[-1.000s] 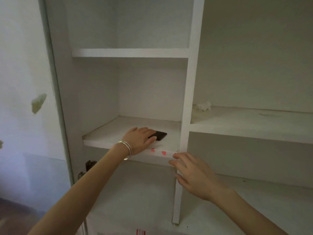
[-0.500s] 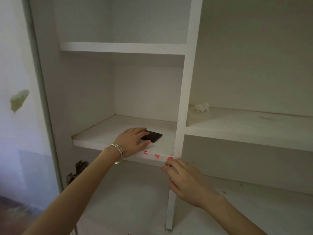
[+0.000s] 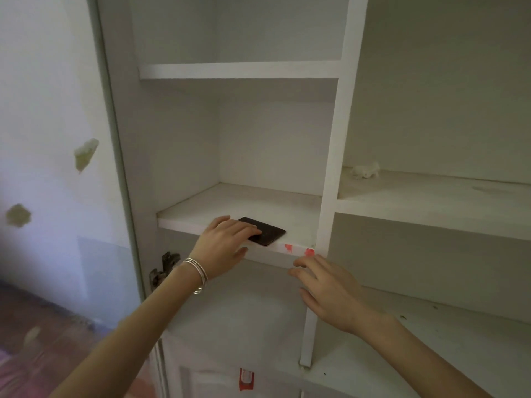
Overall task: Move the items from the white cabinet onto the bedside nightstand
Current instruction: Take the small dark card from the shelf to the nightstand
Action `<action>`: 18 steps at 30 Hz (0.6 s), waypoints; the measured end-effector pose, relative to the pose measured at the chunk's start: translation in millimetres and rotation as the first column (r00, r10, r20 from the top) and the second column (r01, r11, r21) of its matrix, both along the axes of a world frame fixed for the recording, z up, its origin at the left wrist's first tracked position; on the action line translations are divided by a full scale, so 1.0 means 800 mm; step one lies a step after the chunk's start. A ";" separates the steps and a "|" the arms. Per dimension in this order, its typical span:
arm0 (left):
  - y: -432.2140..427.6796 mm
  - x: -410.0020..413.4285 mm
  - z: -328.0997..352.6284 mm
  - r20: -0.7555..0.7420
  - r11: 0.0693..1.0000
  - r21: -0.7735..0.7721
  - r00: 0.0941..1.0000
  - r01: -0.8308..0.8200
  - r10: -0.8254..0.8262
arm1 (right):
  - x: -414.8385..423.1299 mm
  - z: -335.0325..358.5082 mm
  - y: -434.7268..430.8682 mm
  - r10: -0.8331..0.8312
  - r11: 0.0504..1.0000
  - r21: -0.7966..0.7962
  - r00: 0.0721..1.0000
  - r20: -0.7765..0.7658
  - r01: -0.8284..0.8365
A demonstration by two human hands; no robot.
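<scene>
A flat dark rectangular item [image 3: 268,234] lies at the front edge of the middle shelf [image 3: 201,211] in the white cabinet [image 3: 342,139]. My left hand [image 3: 224,242], with silver bangles on the wrist, rests on the item's left part, fingers on top and thumb below the shelf's front lip. The item's right end juts past my fingers. My right hand [image 3: 327,288] hovers open just under the shelf edge, by the cabinet's upright divider, holding nothing.
A small white crumpled object [image 3: 365,170] sits at the back of the right-hand shelf. Red marks [image 3: 298,249] dot the shelf's front edge. A rusty hinge [image 3: 165,268] is on the left frame. The wall at left has patched spots; wooden floor shows below.
The dark item has slid toward the shelf's front edge under my left hand. My right hand stays near the divider. The view has shifted slightly.
</scene>
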State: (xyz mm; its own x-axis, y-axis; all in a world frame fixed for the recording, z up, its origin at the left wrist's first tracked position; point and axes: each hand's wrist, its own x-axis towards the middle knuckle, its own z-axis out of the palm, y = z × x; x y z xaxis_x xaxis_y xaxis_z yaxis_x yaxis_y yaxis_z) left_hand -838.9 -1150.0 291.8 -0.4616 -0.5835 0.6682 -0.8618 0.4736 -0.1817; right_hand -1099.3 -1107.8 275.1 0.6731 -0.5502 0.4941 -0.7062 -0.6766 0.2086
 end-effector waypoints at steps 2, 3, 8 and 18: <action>0.010 0.001 -0.003 -0.156 0.995 -0.092 0.987 0.028 -0.042 | 0.008 0.001 -0.001 0.022 1.000 -0.005 1.000 -0.002 -0.022; 0.017 0.002 -0.003 -0.210 0.992 -0.112 0.975 0.052 -0.075 | 0.012 0.001 -0.001 0.030 1.000 -0.002 1.000 0.001 -0.030; 0.059 0.018 -0.019 -0.245 0.968 -0.216 0.953 0.127 -0.180 | 0.025 -0.001 0.006 0.085 0.996 0.013 0.994 0.073 -0.086; 0.162 0.026 -0.097 -0.140 0.976 -0.217 0.989 0.017 -0.048 | 0.064 -0.047 0.041 0.355 0.925 0.106 0.928 0.111 -0.366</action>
State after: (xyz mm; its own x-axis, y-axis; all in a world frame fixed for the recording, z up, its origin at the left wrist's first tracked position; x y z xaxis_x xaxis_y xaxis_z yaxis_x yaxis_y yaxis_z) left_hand -818.1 -1020.2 214.3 -0.3680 -0.4056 0.8367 -0.8710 0.4654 -0.1574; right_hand -1047.8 -1075.4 237.6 0.7942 -0.3389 0.5044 -0.4218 -0.9050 0.0561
